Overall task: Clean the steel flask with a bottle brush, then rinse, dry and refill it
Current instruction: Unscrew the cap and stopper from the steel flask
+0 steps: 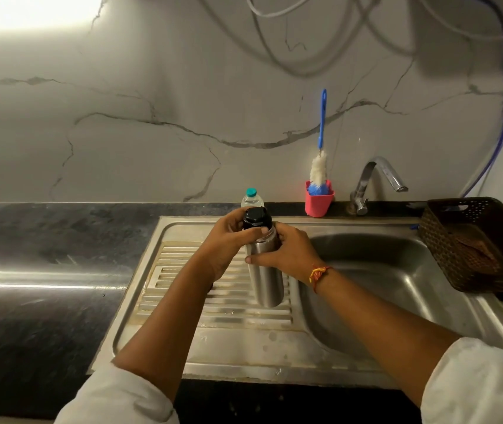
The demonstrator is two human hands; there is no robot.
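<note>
1 steel flask (267,280), upright over the sink's drainboard (182,270), black cap (256,217) on; whether its base touched the ribs could not be told. The left hand (228,243) gripped the cap, fingers curled round it. The right hand (287,252) wrapped the flask's upper body, just below the cap. 1 brush (320,166), blue handle up, stood head down in a pink holder (317,203) at the wall, beside the tap (378,175). 1 teal-capped bottle (251,198) stood just behind the flask. 1 brown basket (446,240) sat at the sink's right edge.
</note>
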